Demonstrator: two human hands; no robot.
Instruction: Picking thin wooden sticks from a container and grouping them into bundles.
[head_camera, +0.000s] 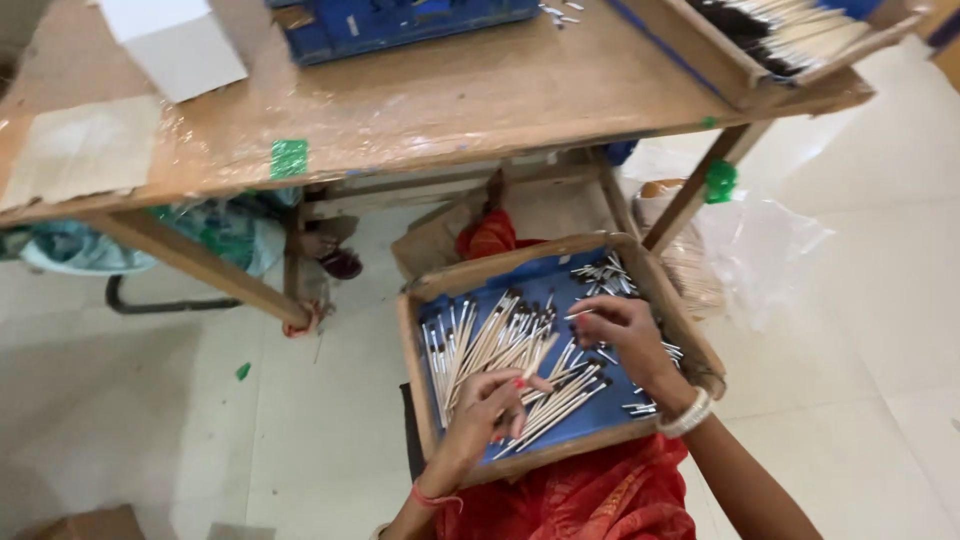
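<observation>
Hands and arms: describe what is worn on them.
Both forearms are bare, without sleeves. The left hand has red-painted nails and a thin red-orange thread at the wrist. The right hand has a white beaded bracelet at the wrist.

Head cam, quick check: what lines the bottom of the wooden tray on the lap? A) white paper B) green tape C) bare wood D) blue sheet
D: the wooden tray has a blue sheet under the brushes, where the left hand and right hand work.

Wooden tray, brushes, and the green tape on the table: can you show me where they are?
Wooden tray (420, 375): head view, left wall.
Brushes (490, 340): head view, pale handles of the pile.
Green tape (289, 158): head view, middle of the patch.
</observation>
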